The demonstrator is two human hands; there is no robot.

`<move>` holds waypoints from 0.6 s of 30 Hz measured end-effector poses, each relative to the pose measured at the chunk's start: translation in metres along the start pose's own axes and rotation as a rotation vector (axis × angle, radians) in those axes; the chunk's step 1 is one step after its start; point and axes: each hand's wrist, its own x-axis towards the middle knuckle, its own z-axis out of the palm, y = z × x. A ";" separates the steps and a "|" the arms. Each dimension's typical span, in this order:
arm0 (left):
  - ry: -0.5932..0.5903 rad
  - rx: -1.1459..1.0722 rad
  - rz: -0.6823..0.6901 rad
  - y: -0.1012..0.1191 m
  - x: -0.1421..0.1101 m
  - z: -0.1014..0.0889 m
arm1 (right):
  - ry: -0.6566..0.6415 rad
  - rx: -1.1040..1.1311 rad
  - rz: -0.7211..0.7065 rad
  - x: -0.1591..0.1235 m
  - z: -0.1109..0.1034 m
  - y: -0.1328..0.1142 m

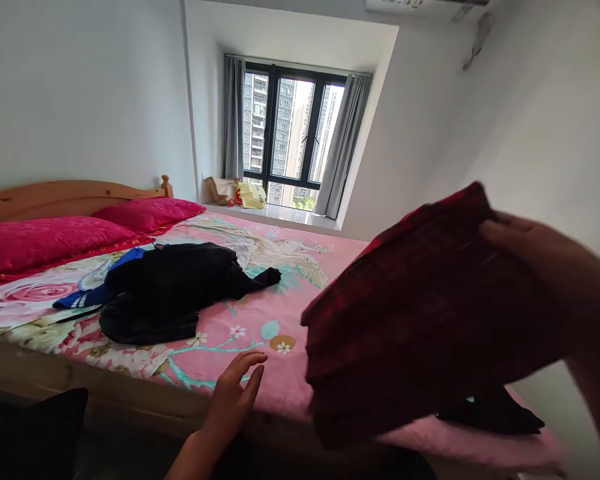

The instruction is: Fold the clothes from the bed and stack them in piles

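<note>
My right hand [545, 267] grips a folded dark red plaid garment [420, 313] and holds it up in the air over the right part of the bed, thumb on top. My left hand [235, 393] is open, fingers stretched out, hovering at the near edge of the bed [130, 393] over the pink floral sheet [260, 313]. It holds nothing. A heap of black clothes [170, 293] with a blue and white piece [87, 293] lies on the sheet to the left.
Two magenta pillows [55, 240] lean on the wooden headboard [65, 193]. Another dark garment [495, 413] lies under the held one. Bags [235, 192] sit on the window sill by grey curtains. A black object [30, 433] is at the lower left.
</note>
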 end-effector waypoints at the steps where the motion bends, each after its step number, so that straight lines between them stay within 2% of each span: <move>1: 0.002 -0.021 -0.021 0.000 -0.002 -0.005 | -0.036 -0.102 0.002 0.006 -0.007 -0.024; 4: -0.008 -0.064 -0.117 0.000 -0.006 -0.012 | 0.008 -0.431 0.061 0.027 -0.018 -0.075; 8: -0.057 -0.119 -0.173 0.003 -0.011 -0.005 | 0.125 -0.643 0.148 0.039 -0.021 -0.111; 12: -0.132 -0.157 -0.124 0.017 -0.023 0.012 | 0.117 -0.741 0.167 0.041 -0.012 -0.122; 15: -0.202 -0.175 -0.070 0.029 -0.030 0.021 | 0.083 -0.768 0.179 0.045 0.007 -0.119; 18: -0.136 -0.139 0.017 0.034 -0.028 0.018 | 0.063 -0.749 0.111 0.051 0.034 -0.119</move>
